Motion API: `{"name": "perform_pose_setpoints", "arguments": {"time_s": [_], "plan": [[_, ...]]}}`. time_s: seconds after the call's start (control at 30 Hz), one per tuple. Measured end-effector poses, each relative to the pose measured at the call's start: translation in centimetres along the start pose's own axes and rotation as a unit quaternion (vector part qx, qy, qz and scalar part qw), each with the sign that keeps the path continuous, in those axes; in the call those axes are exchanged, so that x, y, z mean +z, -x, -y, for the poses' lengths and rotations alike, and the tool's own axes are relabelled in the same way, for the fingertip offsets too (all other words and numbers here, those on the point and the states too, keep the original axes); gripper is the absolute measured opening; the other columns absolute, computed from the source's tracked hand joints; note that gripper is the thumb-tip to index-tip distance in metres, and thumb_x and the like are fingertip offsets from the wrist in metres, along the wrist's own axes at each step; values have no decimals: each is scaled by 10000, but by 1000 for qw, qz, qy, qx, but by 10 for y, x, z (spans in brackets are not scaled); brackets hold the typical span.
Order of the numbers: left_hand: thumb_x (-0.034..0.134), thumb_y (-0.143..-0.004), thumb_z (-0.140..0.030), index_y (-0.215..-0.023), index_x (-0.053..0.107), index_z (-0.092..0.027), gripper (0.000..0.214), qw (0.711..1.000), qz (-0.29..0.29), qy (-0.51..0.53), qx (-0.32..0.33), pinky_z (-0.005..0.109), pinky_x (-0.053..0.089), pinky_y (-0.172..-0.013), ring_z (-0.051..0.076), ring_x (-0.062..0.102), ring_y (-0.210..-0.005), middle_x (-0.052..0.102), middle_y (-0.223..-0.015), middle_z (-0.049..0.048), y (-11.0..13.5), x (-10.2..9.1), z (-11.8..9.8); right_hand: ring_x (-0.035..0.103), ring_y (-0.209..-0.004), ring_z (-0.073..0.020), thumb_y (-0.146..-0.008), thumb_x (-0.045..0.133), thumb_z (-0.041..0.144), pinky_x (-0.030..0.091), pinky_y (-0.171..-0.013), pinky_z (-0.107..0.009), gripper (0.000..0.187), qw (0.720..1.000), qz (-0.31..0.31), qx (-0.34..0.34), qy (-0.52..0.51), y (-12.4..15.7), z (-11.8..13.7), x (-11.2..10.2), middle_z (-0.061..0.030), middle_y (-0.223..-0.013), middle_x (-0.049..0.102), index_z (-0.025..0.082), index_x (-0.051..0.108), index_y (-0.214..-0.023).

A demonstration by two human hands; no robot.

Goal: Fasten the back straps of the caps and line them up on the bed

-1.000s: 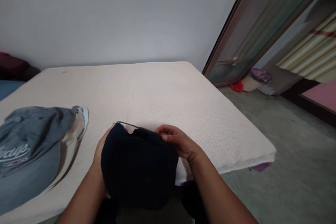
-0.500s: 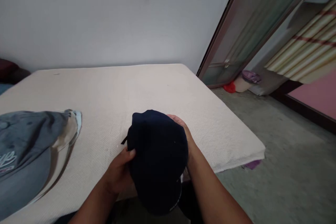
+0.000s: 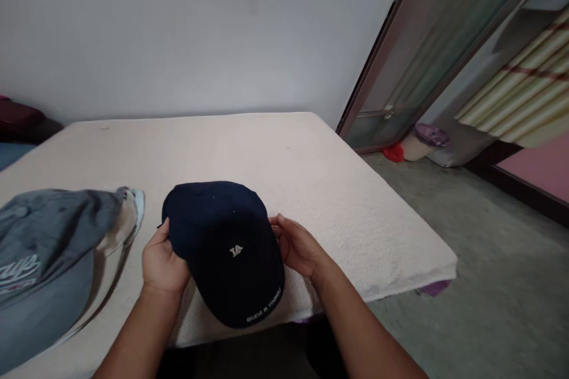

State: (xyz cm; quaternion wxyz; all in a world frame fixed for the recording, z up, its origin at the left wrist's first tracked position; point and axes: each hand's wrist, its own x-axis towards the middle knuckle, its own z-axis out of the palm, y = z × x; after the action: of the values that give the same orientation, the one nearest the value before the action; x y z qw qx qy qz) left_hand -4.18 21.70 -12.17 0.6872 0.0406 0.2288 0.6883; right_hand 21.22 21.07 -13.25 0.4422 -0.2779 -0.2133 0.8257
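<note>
A dark navy baseball cap (image 3: 222,231) is held up between my hands near the front edge of the bed, its brim toward me. It bears a small white emblem and white lettering along the brim. My left hand (image 3: 164,260) grips the cap's left side, thumb on top and fingers underneath. On the other side, my right hand (image 3: 297,246) has its fingertips against the cap's right edge, partly hidden behind it. To the left lies a grey cap (image 3: 48,249) with white script, resting over lighter caps (image 3: 118,254).
A cream-covered mattress (image 3: 347,213) stretches back to a white wall (image 3: 178,41). On the grey floor (image 3: 422,201) at the right stands a bin with a purple liner (image 3: 429,136), beside a red bag (image 3: 393,153). A striped curtain (image 3: 528,95) hangs further right.
The navy cap has moved left and away from me, and its emblem and brim lettering now show. Both hands moved with it; the right hand came round to its side.
</note>
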Motion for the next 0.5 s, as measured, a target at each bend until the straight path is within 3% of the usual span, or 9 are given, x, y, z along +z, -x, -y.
{"name": "perform_pose_setpoints", "arguments": {"time_s": [0.1, 0.2, 0.5], "plan": [[337, -954, -262, -1358, 463, -218, 425, 999, 11, 4, 38, 312, 510, -904, 188, 685, -950, 733, -1040, 65, -5, -2, -10, 605, -651, -111, -830, 625, 304, 461, -620, -241, 197, 999, 22, 26, -2, 4, -6, 2, -22, -755, 652, 122, 652, -898], [357, -948, -275, -1359, 457, -246, 424, 999, 17, 10, 48, 311, 526, -879, 192, 679, -966, 731, -1050, 56, -10, -7, -18, 572, -591, -100, -826, 633, 280, 429, -524, -220, 151, 998, 43, 51, -1, 7, -10, 1, 7, -693, 598, 132, 632, -858], [417, -925, -249, -1414, 363, -217, 493, 997, 10, 24, 75, 332, 490, -924, 204, 689, -927, 728, -1037, 80, -16, -18, -24, 558, -590, -74, -797, 652, 203, 359, -449, -164, 126, 996, 2, 51, -69, 15, -23, 6, 14, -712, 574, 124, 613, -888]]}}
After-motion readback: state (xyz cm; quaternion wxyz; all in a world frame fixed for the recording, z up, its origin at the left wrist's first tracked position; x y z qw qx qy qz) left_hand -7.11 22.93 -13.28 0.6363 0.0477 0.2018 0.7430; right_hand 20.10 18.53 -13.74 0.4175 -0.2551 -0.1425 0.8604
